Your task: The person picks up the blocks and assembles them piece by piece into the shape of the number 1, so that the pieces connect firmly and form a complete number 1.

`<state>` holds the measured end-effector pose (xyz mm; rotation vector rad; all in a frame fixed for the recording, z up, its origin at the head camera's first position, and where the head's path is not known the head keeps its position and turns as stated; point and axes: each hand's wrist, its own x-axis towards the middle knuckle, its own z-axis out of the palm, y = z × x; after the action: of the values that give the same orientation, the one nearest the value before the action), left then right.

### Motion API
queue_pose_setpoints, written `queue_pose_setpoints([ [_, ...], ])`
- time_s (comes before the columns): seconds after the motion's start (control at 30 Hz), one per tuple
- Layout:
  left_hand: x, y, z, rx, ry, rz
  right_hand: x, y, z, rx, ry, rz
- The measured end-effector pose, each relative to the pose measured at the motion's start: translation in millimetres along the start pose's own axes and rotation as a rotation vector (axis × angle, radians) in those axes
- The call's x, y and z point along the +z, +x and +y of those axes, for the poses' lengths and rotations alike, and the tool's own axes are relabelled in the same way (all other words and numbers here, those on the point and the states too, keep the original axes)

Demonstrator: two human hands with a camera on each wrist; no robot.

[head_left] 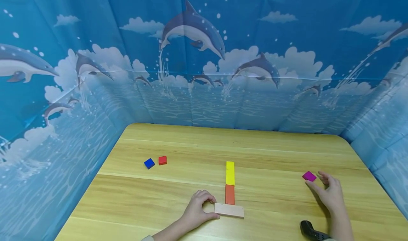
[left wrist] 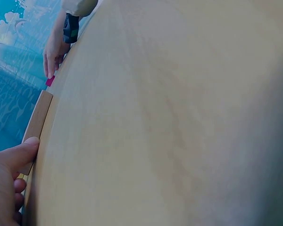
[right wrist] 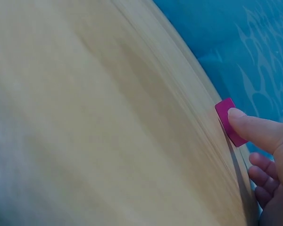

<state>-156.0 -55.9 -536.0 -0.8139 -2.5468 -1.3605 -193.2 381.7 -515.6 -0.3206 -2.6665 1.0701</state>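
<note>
A plain wooden block lies crosswise on the table, its left end pinched between the thumb and fingers of my left hand. An orange block and a yellow block run in a line away from it. To the right is a magenta block. My right hand is spread around it, with the thumb at its near edge and the index fingertip a little off its far right side. In the right wrist view the thumb overlaps the magenta block; the index finger is hidden there.
At the left of the wooden table lie a blue block and a red block. A black device shows by the right wrist. Blue dolphin-print curtains hang around the table's far and side edges.
</note>
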Motion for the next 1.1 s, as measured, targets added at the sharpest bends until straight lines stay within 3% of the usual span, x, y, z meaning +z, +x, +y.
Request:
queue_pose_setpoints([
  [0.17, 0.4, 0.3, -0.5, 0.006, 0.001, 0.006, 2.0, -0.6, 1.7, -0.014, -0.023, 0.037],
  [1.1, 0.2, 1.1, 0.5, 0.0, 0.008, 0.006, 3.8, 0.4, 0.7, 0.047, -0.03, 0.042],
])
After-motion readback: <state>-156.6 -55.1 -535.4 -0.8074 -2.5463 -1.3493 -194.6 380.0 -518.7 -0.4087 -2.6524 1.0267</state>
